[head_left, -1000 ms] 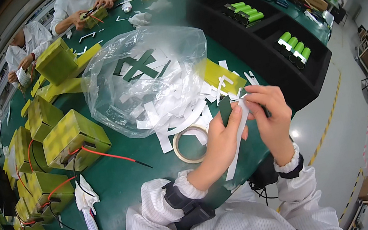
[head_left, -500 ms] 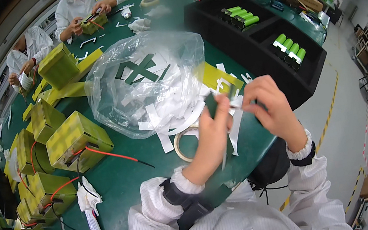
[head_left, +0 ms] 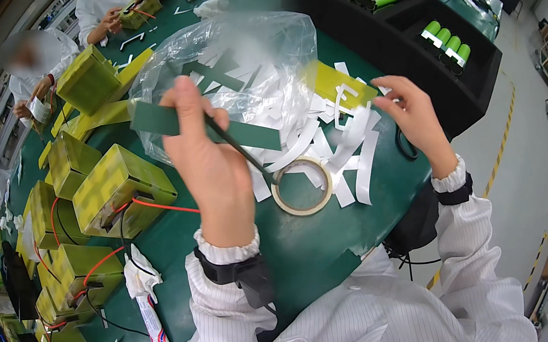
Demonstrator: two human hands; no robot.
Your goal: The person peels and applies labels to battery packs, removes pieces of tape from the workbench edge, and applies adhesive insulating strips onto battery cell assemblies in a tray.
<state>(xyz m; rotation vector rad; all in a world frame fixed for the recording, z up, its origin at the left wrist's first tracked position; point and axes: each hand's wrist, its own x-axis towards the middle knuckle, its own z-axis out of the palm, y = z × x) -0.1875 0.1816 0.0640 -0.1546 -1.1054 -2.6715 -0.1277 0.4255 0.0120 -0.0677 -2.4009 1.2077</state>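
My left hand (head_left: 211,167) is raised in front of the clear plastic bag, its thumb and fingers closed on flat green strips (head_left: 249,136); one of them shows as a thin dark edge. My right hand (head_left: 415,117) hovers by the bag's right side, fingers apart with nothing seen between them. Below its fingers lie loose white strips (head_left: 365,166) and a dark looped handle (head_left: 404,143). The clear bag (head_left: 279,34) holds white strips and crossed green strips (head_left: 216,71). A tape roll (head_left: 282,202) lies flat between my hands. Beside the bag is a yellow sheet (head_left: 347,88).
Yellow-wrapped blocks (head_left: 123,190) with red and black wires crowd the left. A black divided tray (head_left: 381,27) with green cylindrical cells (head_left: 446,44) stands at the back right. A tube (head_left: 156,327) lies front left. Two people work across the green table (head_left: 306,268).
My left hand has moved left and up, away from my right hand, carrying the green strips. My right hand's fingers have parted, and the tape roll is now more fully uncovered.
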